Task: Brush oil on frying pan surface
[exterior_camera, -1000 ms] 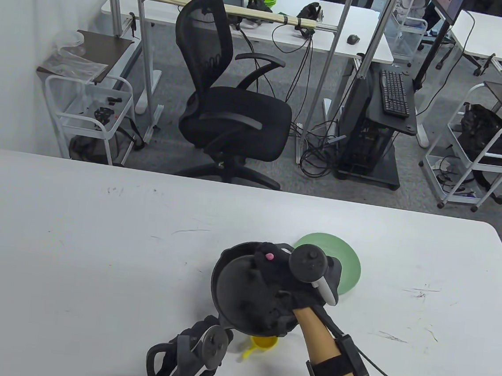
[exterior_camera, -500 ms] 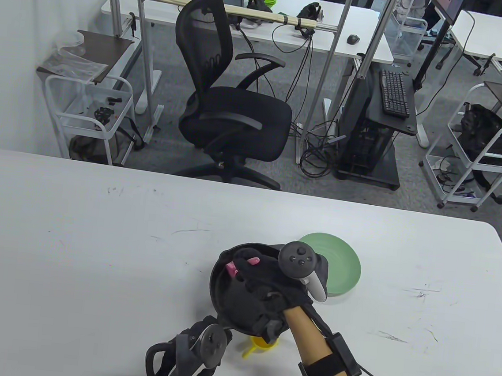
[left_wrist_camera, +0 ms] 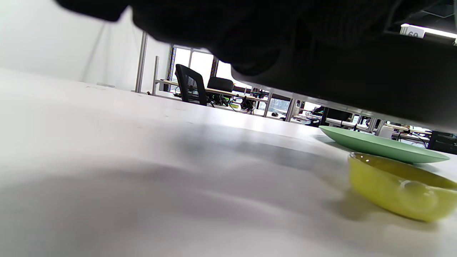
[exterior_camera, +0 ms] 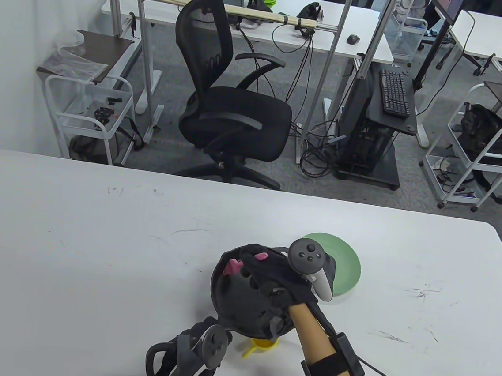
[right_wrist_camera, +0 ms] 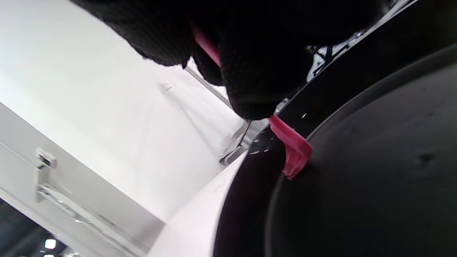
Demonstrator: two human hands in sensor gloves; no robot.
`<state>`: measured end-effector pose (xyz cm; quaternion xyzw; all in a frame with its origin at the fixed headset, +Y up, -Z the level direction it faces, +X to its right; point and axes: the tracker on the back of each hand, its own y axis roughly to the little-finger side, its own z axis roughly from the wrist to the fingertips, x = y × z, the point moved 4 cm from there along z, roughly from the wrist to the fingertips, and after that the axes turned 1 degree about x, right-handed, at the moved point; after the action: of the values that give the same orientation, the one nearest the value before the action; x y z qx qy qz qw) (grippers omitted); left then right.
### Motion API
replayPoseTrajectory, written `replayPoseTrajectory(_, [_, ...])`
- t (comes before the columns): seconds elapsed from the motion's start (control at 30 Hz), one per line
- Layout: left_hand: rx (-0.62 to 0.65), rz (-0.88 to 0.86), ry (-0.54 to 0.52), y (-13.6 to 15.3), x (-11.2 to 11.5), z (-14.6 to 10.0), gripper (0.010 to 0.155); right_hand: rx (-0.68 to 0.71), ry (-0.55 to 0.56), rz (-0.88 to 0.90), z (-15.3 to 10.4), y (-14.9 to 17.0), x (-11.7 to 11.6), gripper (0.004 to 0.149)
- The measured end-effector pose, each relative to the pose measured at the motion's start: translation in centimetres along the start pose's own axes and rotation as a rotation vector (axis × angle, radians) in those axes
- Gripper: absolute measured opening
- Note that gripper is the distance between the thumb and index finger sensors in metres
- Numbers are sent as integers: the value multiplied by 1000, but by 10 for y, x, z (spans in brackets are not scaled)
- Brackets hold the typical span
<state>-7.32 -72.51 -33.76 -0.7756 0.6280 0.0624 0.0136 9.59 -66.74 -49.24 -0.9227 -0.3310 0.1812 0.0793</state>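
Right wrist view: right hand [right_wrist_camera: 246, 53] grip clasps pink brush [right_wrist_camera: 291, 146] touching unbranded pan [right_wrist_camera: 375, 171].

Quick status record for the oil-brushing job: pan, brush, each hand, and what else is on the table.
pan: black frying pan, held off the table by its handle
brush: pink brush, head touching the pan's inner surface near the rim
right hand: right hand over the pan, grip on the brush
left hand: left hand at the pan's handle; grip hidden
oil: yellow dish on the table
other: green plate behind the pan
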Motion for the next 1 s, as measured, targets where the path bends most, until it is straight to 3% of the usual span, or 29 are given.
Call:
replayPoseTrajectory(0.3, [-18, -18, 14, 5, -1, 2, 61, -81, 71, -182, -9, 14, 22, 47])
replayPoseTrajectory(0.5, [-28, -9, 25, 6, -1, 2, 60, -17, 187, -291, -21, 3, 42, 45])
replayPoseTrajectory(0.73, [-24, -12, 21, 5, -2, 1, 60, -12, 161, -470, -18, -5, 29, 45])
replayPoseTrajectory(0.8, [-22, -3, 18, 4, -2, 1, 60, -16, 146, -464, -16, -4, 22, 45])
replayPoseTrajectory(1.0, [-11, 3, -3, 1, -5, -1, 61, -31, 138, -215, -7, 2, 8, 44])
